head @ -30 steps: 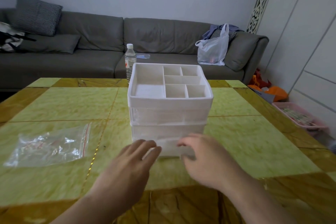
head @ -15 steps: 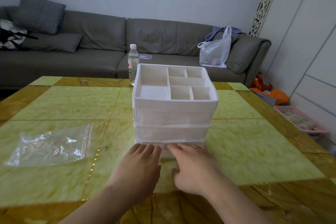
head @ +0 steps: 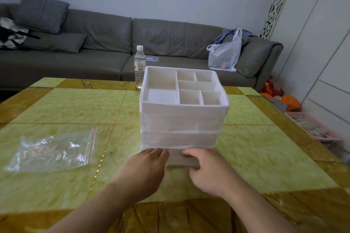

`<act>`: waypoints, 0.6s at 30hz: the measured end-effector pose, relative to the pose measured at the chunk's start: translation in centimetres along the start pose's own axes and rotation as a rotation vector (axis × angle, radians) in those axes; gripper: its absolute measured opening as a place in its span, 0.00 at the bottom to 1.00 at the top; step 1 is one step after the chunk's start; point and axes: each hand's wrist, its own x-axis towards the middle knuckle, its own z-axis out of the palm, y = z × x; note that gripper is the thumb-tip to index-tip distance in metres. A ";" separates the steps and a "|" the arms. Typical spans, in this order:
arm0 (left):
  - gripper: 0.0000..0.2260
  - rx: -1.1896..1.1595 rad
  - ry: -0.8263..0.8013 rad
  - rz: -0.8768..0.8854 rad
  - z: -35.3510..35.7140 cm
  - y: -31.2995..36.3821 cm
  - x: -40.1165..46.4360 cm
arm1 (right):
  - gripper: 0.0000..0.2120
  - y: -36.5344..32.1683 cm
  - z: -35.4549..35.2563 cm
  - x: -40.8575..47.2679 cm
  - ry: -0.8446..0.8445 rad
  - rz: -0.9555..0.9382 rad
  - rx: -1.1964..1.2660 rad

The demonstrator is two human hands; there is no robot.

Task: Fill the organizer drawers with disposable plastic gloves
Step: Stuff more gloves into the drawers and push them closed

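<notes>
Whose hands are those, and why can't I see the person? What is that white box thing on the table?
The camera sits on the person's head, looking down, so you see only their arms. The left hand and right hand hold the bottom drawer of a white organizer, which sticks out a little. Its top has small open compartments. On the yellow table to the left lies a clear bag of gloves. A water bottle stands behind the organizer.

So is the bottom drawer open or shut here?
Partly open: the bottom drawer juts out past the organizer front, both hands on it.
</notes>
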 end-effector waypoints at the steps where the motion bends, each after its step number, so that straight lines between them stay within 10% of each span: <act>1: 0.10 -0.006 0.012 -0.005 -0.2 -0.1 -0.3 | 0.21 0.2 -0.3 -0.1 0.027 0.008 0.026; 18: 0.26 0.047 0.131 0.035 -1.3 -1.1 -2.2 | 0.08 1.3 -0.6 -0.3 0.074 0.011 -0.209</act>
